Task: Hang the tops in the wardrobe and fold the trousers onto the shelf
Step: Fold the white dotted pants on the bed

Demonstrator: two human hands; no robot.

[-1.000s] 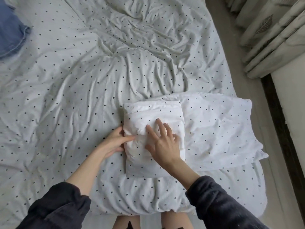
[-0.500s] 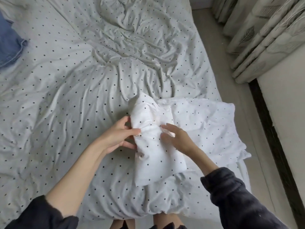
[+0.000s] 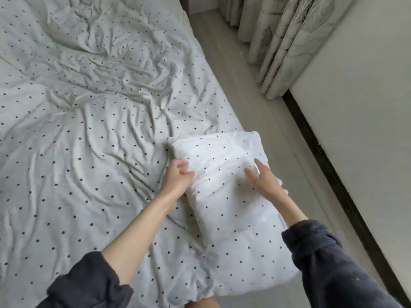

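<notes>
A rumpled white bedsheet with small black dots (image 3: 89,141) fills the left of the view. The left hand (image 3: 178,178) grips the left edge of a folded white garment with black dots (image 3: 222,192), fingers curled into the cloth. The garment lies at the bed's right edge, near the person. The right hand (image 3: 264,181) rests flat on its right side, fingers straight. The fabric looks light, soft and limp, likely to unfold if lifted by one corner; supporting both sides seems safest. Pale leaf-patterned curtains (image 3: 284,41) hang at the far right.
</notes>
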